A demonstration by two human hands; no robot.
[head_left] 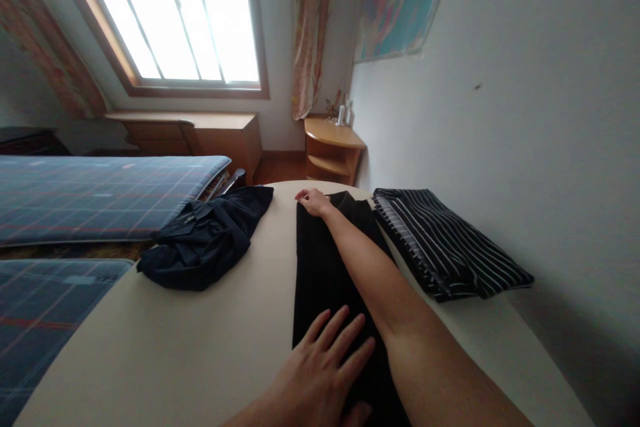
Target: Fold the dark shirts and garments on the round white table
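Black trousers (320, 273), folded lengthwise into a long strip, lie on a round cream table (215, 340). My left hand (325, 363) rests flat on their near part, fingers spread. Stretched out to the far end, my right hand (313, 201) has its fingers pinched at the far left corner of the trousers. The near end of the strip runs out of view below. To the left lies a crumpled dark navy garment (205, 237). A folded black-and-white striped cloth (445, 240) sits to the right.
Plaid-covered mattresses (110, 200) stand close to the table's left side. A white wall (525, 113) rises on the right. Beyond the table are a corner shelf (335, 133), a wooden desk (220, 121) with a chair, and a bright window (170, 13).
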